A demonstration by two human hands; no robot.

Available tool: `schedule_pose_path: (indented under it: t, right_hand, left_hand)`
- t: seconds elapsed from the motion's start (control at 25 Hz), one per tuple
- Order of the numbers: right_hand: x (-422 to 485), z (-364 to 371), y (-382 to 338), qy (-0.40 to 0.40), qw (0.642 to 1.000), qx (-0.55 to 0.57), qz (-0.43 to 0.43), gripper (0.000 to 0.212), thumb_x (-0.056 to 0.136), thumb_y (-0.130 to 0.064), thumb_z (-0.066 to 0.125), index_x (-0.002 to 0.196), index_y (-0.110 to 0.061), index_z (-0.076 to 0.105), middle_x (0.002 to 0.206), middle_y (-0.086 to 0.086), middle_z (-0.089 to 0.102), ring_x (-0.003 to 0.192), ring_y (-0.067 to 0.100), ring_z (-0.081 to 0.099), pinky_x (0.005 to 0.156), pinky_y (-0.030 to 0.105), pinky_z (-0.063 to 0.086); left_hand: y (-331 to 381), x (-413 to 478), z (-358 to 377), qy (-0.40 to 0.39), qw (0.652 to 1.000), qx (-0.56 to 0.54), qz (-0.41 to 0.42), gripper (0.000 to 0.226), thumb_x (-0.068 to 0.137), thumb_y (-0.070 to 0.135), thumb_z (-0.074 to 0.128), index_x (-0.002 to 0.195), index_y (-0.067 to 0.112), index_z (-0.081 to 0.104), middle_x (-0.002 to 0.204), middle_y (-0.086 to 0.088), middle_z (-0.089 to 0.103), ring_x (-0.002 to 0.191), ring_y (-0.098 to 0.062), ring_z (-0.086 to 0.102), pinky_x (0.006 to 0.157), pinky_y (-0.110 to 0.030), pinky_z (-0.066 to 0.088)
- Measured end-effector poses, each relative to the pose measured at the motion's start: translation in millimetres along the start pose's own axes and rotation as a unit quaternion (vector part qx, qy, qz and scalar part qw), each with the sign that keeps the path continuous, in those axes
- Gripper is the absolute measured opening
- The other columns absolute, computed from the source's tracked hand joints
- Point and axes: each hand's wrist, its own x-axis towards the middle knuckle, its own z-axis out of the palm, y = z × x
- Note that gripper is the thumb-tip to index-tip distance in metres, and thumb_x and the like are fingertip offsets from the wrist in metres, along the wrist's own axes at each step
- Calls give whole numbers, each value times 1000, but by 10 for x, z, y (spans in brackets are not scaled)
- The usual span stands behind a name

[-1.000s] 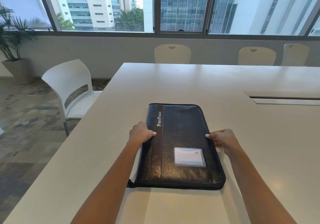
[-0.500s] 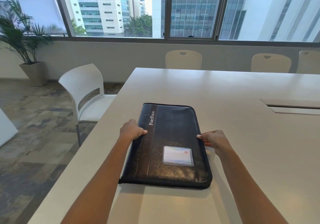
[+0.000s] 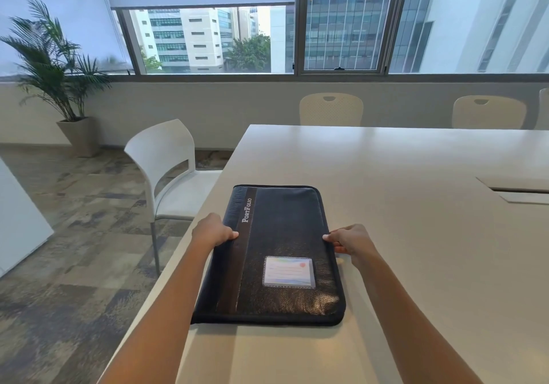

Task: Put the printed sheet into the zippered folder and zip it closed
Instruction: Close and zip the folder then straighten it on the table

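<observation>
A black zippered folder marked "PortFolio" lies flat and closed on the white table, near its left edge. A clear label pocket sits on its cover. My left hand grips the folder's left long edge, thumb on top. On the right long edge my right hand holds the same way, fingers curled round it. No printed sheet shows anywhere in view.
A white chair stands just left of the table beside the folder. Cream chairs line the far side. A cable hatch is set in the table at right. A potted palm stands in the far left corner.
The view has swung left and up, showing more floor, plant and blinds. Both hands keep the same hold on the folder's edges, and the folder stays flat.
</observation>
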Motion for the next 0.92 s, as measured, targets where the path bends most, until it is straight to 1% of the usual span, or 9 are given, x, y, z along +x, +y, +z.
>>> schedule_pose_path:
  t: [0.16,0.28,0.36,0.44,0.6,0.72,0.8,0.88,0.92]
  right_hand:
    - [9,97,-41,-1,1000,-4,3,28,75,-2,78,98,9,65,97,23,71,83,30,70,82,41,59]
    - [7,140,-41,12,1000,-19,1,24,75,-4,79,93,6,66,95,21,71,81,28,70,81,40,59]
    - [12,149,-28,23,999,-34,-5,22,75,-6,79,90,5,68,93,19,71,75,25,68,76,37,60]
    - [21,162,-14,28,998,-50,-14,19,75,-7,79,87,4,69,91,18,71,73,23,68,73,35,59]
    - [21,189,18,38,993,-101,-46,14,76,-10,79,74,-3,67,88,16,71,76,25,68,81,43,59]
    - [9,199,34,40,987,-142,-69,17,75,-12,77,77,4,72,84,17,72,77,28,69,82,47,58]
    - [-12,210,33,36,980,-175,-91,16,75,-11,73,81,4,74,84,18,73,83,33,69,83,45,57]
    - [-69,249,24,40,965,-230,-119,18,77,-10,67,89,2,73,91,17,73,91,33,66,82,39,55]
    - [-81,270,27,50,956,-255,-137,22,78,-9,64,96,0,72,99,17,71,96,33,64,84,37,51]
  left_hand:
    - [-75,82,-45,-6,1000,-10,1,47,78,36,78,103,1,60,104,-17,67,97,-33,64,87,-41,54]
    - [-93,123,-33,-9,1000,-12,3,45,78,35,78,102,2,60,104,-17,67,96,-32,64,87,-41,54]
    - [-98,137,-4,-9,1000,-11,2,45,78,35,78,102,3,59,104,-16,67,96,-32,64,88,-41,54]
    - [-106,160,19,-9,1000,-5,-1,45,78,36,78,104,3,59,105,-15,67,98,-32,64,89,-41,54]
    - [-122,192,62,-5,1000,12,-2,43,79,38,77,101,6,59,104,-14,68,95,-30,64,88,-41,54]
    - [-136,199,64,-7,1000,8,-8,44,78,38,78,101,5,59,104,-15,67,95,-31,64,87,-42,55]
    - [-141,197,50,-14,1000,-9,-17,46,78,37,78,104,3,59,105,-16,66,97,-32,63,89,-43,54]
    - [-121,153,53,-10,1000,6,-20,45,79,38,75,104,4,58,108,-17,66,97,-33,63,89,-42,53]
    - [-102,141,73,1,1000,19,-16,46,80,41,73,105,6,58,111,-16,65,99,-33,62,89,-41,52]
